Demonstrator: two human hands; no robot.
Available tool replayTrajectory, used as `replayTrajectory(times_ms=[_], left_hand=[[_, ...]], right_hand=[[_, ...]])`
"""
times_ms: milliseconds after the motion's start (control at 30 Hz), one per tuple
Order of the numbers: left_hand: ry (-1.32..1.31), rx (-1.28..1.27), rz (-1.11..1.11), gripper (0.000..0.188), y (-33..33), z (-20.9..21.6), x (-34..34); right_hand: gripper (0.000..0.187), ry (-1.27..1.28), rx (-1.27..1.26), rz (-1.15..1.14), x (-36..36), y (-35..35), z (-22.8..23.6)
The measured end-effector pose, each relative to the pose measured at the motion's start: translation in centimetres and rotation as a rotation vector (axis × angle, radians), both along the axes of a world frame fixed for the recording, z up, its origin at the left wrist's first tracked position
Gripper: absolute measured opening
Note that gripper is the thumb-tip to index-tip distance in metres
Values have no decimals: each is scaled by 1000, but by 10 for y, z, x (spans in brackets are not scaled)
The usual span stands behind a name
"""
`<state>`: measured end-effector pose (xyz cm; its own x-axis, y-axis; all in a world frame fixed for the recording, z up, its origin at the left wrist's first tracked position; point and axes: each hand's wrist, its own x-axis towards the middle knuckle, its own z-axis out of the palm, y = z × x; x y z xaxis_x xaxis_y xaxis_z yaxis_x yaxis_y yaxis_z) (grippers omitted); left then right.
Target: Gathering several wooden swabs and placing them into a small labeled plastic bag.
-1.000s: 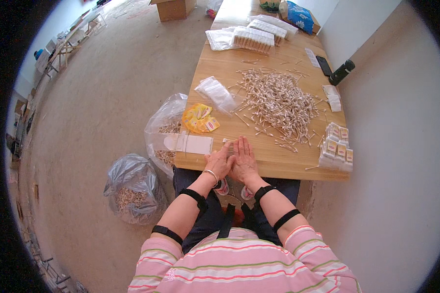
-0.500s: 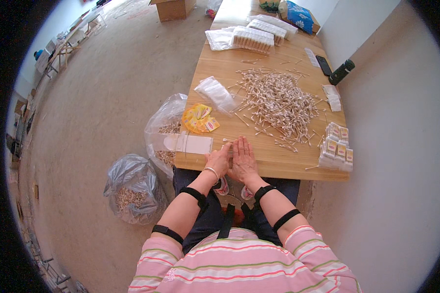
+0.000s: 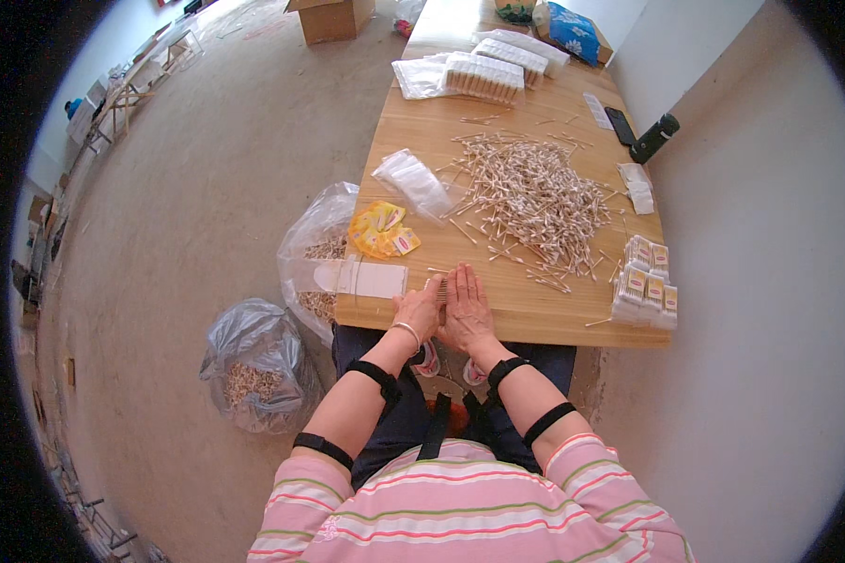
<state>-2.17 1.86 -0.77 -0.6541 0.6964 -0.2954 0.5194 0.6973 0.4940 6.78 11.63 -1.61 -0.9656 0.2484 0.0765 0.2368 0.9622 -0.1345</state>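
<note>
At the table's front edge, a small bundle of cotton swabs (image 3: 442,292) stands in a row between my two hands. My left hand (image 3: 417,312) is closed around the bundle's left side, thumb and fingers against the sticks. Flat against the other side lies my right hand (image 3: 467,308), its fingers stretched out and pointing away from me. My palms hide the lower ends of the sticks. Just left of my left hand is a white card strip (image 3: 382,280) at the edge. A large heap of loose cotton swabs (image 3: 535,192) spreads beyond my hands.
Yellow labels (image 3: 381,231) and clear small bags (image 3: 413,185) lie at the left edge. Packed swab bundles (image 3: 646,286) sit at the right corner, below a phone (image 3: 620,125) and dark bottle (image 3: 655,138). Bags of swabs (image 3: 252,375) stand on the floor, left.
Almost nothing differs. My hands stay pressed about the swab bundle, with only a very slight shift of the fingers.
</note>
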Motion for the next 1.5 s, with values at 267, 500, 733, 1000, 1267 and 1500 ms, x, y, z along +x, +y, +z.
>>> replayTrajectory(times_ms=[267, 500, 733, 1000, 1267, 1500], left_hand=[[4, -43, 41, 69, 6, 16, 4], [38, 7, 24, 55, 1, 4, 4], [9, 367, 199, 40, -9, -3, 1], [-220, 974, 405, 43, 3, -21, 2], [-559, 1063, 475, 50, -1, -9, -3], [-499, 1128, 490, 46, -32, -15, -30]], right_hand=[[98, -51, -30, -2, 2, 2, 11], [94, 10, -100, 51, 9, 2, 7], [91, -56, -80, 39, 9, 1, 10], [87, 5, -115, -2, 4, -8, 6], [78, -94, -91, -46, -10, -26, 7], [72, -81, -199, -57, -40, -63, 6]])
